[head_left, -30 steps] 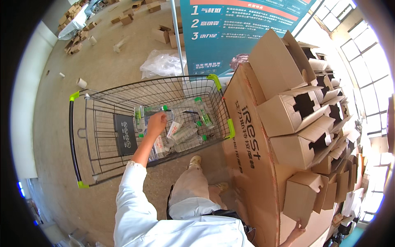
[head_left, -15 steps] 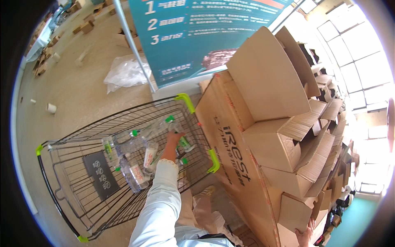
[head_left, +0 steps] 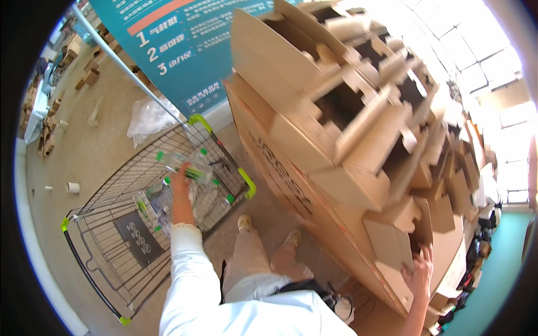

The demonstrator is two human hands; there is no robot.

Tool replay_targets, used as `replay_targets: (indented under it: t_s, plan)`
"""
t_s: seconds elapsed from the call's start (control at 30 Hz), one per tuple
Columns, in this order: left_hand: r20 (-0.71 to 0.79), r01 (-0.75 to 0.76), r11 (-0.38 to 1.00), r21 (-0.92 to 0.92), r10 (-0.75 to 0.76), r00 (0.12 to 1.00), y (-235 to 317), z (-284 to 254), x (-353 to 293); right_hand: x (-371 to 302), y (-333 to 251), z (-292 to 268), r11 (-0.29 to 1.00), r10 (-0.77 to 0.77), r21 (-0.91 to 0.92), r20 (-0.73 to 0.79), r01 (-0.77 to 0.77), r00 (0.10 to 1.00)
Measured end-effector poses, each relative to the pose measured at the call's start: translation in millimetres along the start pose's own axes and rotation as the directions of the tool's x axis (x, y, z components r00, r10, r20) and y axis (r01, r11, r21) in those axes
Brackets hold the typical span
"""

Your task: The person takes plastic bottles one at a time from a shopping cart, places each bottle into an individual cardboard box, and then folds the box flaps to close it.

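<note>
My left hand (head_left: 180,187) is closed round a clear plastic bottle (head_left: 196,173) with a green cap, above the basket of a wire shopping cart (head_left: 110,193). Several more clear bottles (head_left: 206,199) with green caps lie under and beside it in the cart. At the right, my right hand (head_left: 418,273) has its fingers apart and nothing visible in them. It is at the edge of a small open cardboard box (head_left: 389,241), one of several open boxes on a big brown carton (head_left: 274,168).
Close beyond the cart stands a teal banner (head_left: 185,56) on a metal pole. Crumpled clear plastic (head_left: 151,120) lies on the floor by the pole. More open cardboard boxes (head_left: 392,154) are stacked to the right. My feet stand between cart and carton.
My left hand has lifted the bottle and moved it left over the cart. My right hand has moved up along the small box. The view has shifted, showing more of the open boxes.
</note>
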State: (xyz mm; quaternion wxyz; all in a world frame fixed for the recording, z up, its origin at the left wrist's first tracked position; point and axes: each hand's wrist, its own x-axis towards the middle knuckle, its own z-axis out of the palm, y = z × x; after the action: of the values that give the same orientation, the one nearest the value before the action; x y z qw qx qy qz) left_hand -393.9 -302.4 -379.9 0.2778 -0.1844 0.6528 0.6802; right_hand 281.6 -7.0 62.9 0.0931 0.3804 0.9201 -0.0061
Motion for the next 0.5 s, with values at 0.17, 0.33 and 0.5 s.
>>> replay_targets:
  t_s: [0.17,0.33,0.5]
  plan:
    - [0.158,-0.200,0.902,-0.384,0.277,0.948,90.7,-5.3,-154.7,-23.4,12.5,5.2,0.975,-0.081,0.201,-0.093,0.098,0.992]
    - [0.343,-0.186,0.780,-0.597,0.458,0.820,120.6,59.4,-351.4,-41.2,27.2,12.1,0.927,-0.174,0.304,-0.174,0.221,0.969]
    - [0.801,0.184,0.804,-0.565,0.481,0.358,105.1,163.9,-475.1,-49.1,50.3,31.9,0.905,-0.269,0.262,-0.260,0.336,0.927]
